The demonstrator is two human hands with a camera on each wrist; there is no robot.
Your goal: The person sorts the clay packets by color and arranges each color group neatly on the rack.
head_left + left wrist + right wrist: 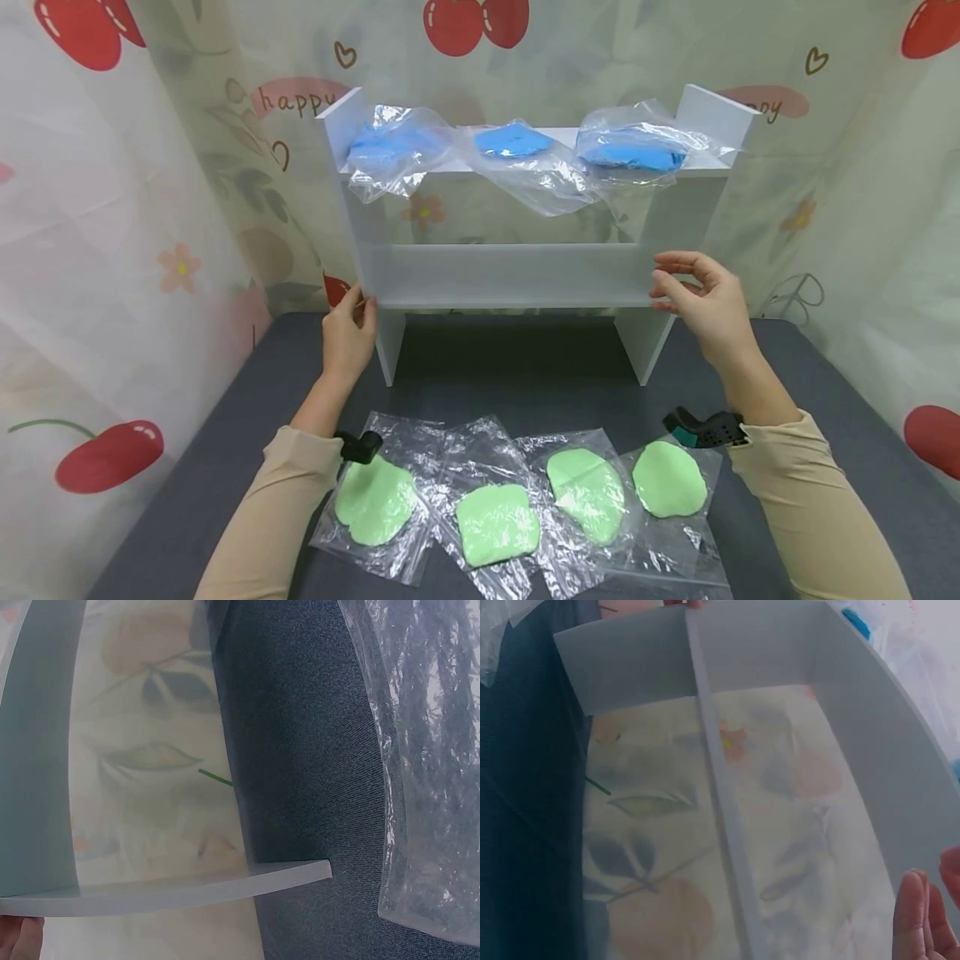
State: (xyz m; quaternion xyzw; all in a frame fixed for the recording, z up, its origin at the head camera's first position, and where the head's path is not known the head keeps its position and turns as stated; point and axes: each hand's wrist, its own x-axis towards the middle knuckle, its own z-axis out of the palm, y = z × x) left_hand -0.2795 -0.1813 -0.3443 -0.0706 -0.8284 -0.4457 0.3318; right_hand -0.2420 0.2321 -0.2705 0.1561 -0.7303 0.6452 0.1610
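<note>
A white two-tier shelf rack (517, 275) stands upright on the dark table. At its left side panel is my left hand (349, 333), its fingertips touching the panel's edge beside the lower shelf. The left wrist view shows those fingers (21, 937) against the panel's outer side. My right hand (708, 304) is near the right side panel with bent, loosely spread fingers and nothing between them. In the right wrist view its fingers (913, 915) appear in front of the rack; whether they touch it I cannot tell. Three blue soft pieces (633, 154) in clear bags lie on the top shelf.
Several light-green flat pieces (498, 525) in clear zip bags lie in a row on the dark table (510, 358), between my forearms. A printed curtain (187, 192) hangs behind and at both sides. A thin cable (802, 287) shows at the right.
</note>
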